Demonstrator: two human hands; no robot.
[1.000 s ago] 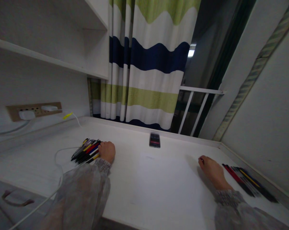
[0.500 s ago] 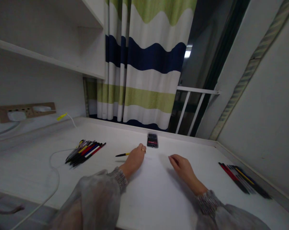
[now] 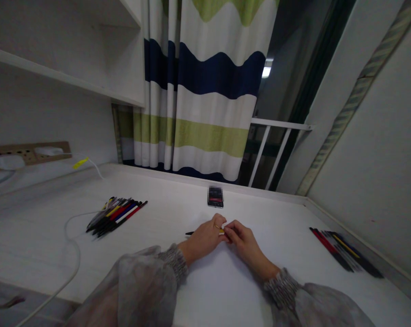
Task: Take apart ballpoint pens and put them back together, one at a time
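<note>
A thin black-and-yellow pen [image 3: 189, 233] lies across my left hand [image 3: 207, 236], which is closed around its middle. Its dark end sticks out to the left, and a bit of yellow shows near the fingertips. My right hand [image 3: 242, 240] meets the left one, with thumb and fingers pinched at the pen's right end. The fingers hide most of that end. Both hands are just above the white desk [image 3: 225, 290], in front of the phone.
Behind the hands lies a phone [image 3: 215, 197], its screen blurred. On the left sits a pile of pens [image 3: 116, 215], with a white cable [image 3: 76, 259] beside it. More pens [image 3: 344, 251] lie in a row on the right. A striped curtain [image 3: 212, 136] hangs at the back.
My left hand has moved right and slightly nearer with the pen. My right hand has come left, and its fingers now meet the pen's right end. The view has shifted slightly.
</note>
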